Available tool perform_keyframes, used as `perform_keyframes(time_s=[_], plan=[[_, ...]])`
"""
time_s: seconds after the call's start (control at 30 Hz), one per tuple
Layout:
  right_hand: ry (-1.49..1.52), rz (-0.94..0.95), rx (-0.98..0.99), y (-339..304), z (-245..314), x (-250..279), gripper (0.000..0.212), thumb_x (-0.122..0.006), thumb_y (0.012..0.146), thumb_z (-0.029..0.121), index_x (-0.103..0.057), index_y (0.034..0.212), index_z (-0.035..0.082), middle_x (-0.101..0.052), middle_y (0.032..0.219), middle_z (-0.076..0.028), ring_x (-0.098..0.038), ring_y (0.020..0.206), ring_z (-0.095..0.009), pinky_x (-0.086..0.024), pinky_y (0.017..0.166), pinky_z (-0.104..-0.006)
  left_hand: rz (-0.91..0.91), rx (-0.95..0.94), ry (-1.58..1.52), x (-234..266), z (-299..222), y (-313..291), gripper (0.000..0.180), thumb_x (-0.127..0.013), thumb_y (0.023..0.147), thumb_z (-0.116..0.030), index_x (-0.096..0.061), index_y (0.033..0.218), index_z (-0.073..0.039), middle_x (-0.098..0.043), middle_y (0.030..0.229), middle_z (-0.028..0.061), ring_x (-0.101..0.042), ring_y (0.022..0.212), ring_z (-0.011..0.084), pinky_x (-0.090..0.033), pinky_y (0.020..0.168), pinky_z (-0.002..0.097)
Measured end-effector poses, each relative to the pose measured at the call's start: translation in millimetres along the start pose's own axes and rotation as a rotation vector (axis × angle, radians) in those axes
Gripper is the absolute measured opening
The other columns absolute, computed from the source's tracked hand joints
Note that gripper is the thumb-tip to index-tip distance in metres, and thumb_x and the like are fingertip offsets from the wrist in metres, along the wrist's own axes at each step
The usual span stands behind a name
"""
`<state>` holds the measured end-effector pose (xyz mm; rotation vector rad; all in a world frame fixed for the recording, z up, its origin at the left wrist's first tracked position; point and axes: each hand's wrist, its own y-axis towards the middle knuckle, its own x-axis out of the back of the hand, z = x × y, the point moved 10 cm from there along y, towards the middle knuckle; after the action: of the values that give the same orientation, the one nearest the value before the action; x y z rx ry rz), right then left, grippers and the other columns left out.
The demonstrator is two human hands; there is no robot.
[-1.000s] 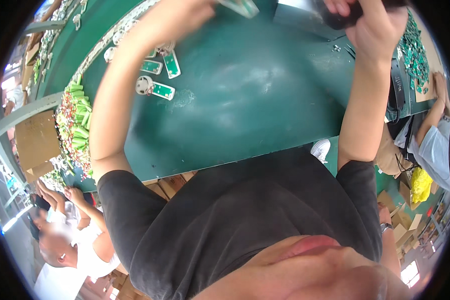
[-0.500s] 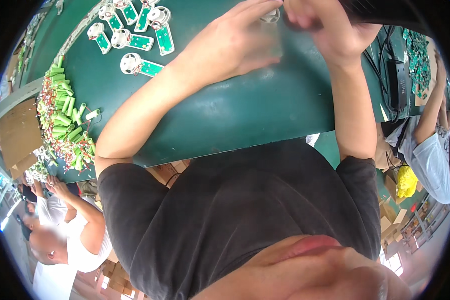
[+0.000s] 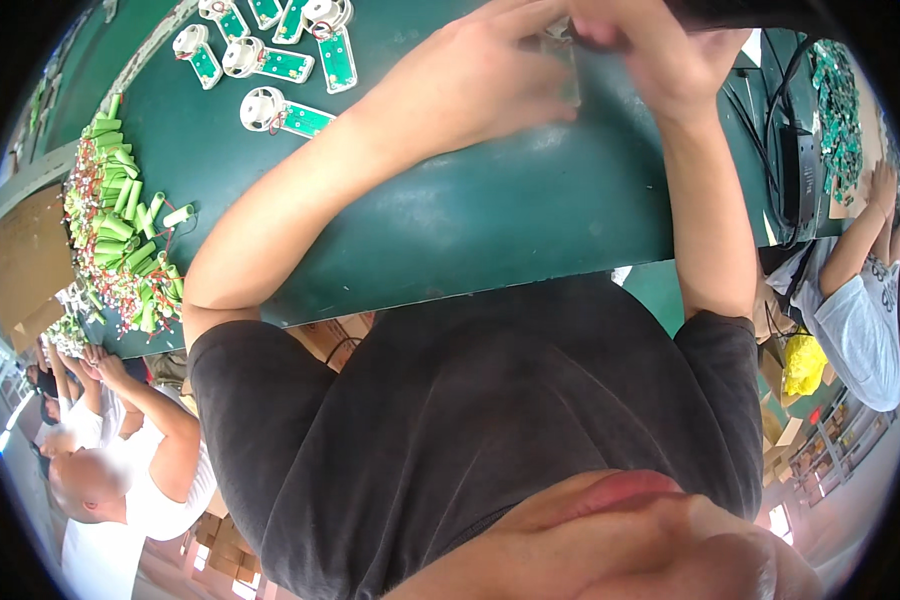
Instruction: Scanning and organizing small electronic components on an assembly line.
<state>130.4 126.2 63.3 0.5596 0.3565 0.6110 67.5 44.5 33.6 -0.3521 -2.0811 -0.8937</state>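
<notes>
My left hand (image 3: pixel 485 75) reaches across the green table, fingers curled around a pale, blurred assembly (image 3: pixel 564 72). It resembles the white round-headed circuit board assemblies lying on the table, though fingers and motion hide most of it. Right beside it, my right hand (image 3: pixel 660 55) is closed, its fingertips meeting the left hand's at the top of the picture. What it grips, if anything, is hidden. Nearest my left forearm lies one white round-headed circuit board assembly (image 3: pixel 307 119); several more, such as a tilted assembly (image 3: pixel 338 62), sit further up and left.
Green cylinders with red wires (image 3: pixel 120 225) are heaped at the table's left. Black cables and a black power strip (image 3: pixel 798 165) lie to the right, beside a pile of small green boards (image 3: pixel 836 110). A cardboard box (image 3: pixel 30 255) and co-workers (image 3: pixel 165 485) flank the table.
The view has shifted slightly. Both hands stay together; the white round part that showed by my left fingers is now mostly covered, and the right hand has moved a little upward.
</notes>
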Motion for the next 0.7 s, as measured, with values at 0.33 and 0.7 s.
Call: perform_keyframes(time_s=[0.33, 0.7], plan=[[0.122, -0.044, -0.016, 0.1, -0.6, 4.5, 0.053, -0.063, 0.090, -0.007, -0.038, 0.136, -0.002, -0.055, 0.068, -0.004, -0.049, 0.049, -0.008, -0.039, 0.048, -0.0224, -0.053, 0.064, -0.088, 3.0, 6.7, -1.4, 0.025, -0.083, 0.078, -0.020, -0.075, 0.092, 0.000, -0.050, 0.143, 0.0281, -0.052, 0.130, 0.0450, -0.048, 0.107, 0.0456], [0.047, 0.011, 0.084, 1.3, 5.2, 1.8, 0.052, -0.058, 0.092, -0.011, -0.037, 0.139, -0.003, -0.055, 0.067, -0.003, -0.048, 0.048, -0.008, -0.039, 0.048, -0.0219, -0.051, 0.012, -0.021, 3.1, 2.1, -1.3, 0.023, -0.081, 0.080, -0.019, -0.074, 0.094, -0.001, -0.049, 0.145, 0.0288, -0.052, 0.130, 0.0449, -0.047, 0.107, 0.0459]])
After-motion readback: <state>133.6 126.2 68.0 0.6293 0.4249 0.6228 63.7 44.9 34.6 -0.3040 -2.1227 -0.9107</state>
